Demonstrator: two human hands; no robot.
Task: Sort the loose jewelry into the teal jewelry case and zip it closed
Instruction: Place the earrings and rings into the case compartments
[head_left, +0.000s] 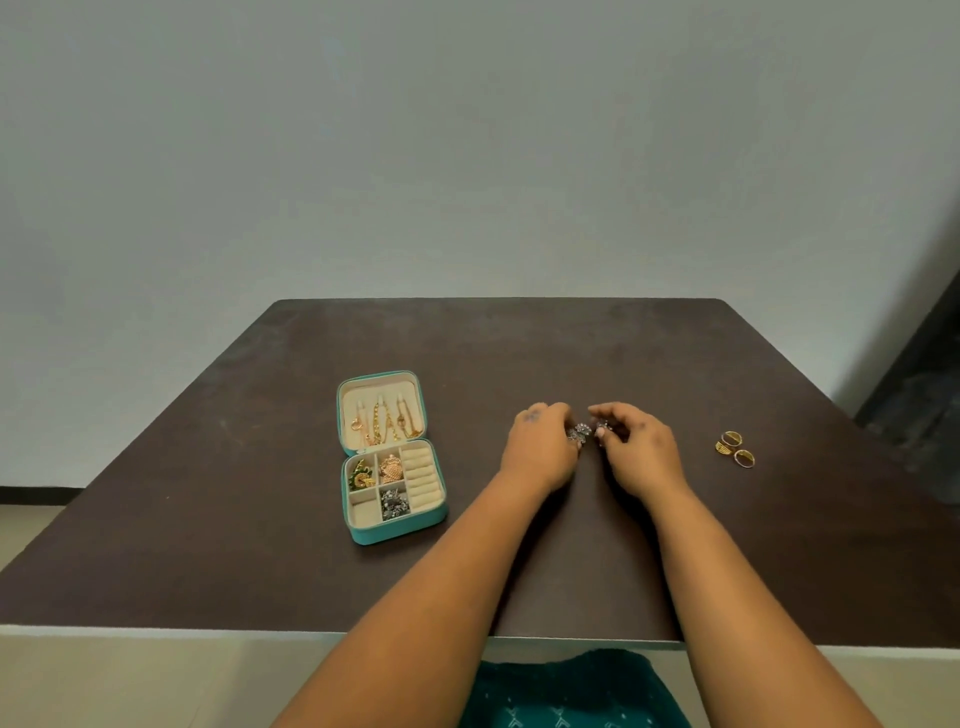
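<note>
Silver-toned earrings (580, 432) sit pinched in my two grips: left hand (540, 449) and right hand (641, 449), fingers curled round the small pieces, just above the dark tabletop (571, 353). Step in hand: gathering loose pieces. Teal jewelry case (393, 457) lies open to my left, partly filled; gold rings (735, 448) wait at right. Next: carry to a free compartment.

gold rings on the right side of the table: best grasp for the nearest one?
Take the nearest of the three gold rings by its band, pinching from above across opposite outer edges. It seems to lie flat on the dark brown table with the hole facing up, so no side lip shows. The right hand is closer; come from the near side, away from the other two.
</note>
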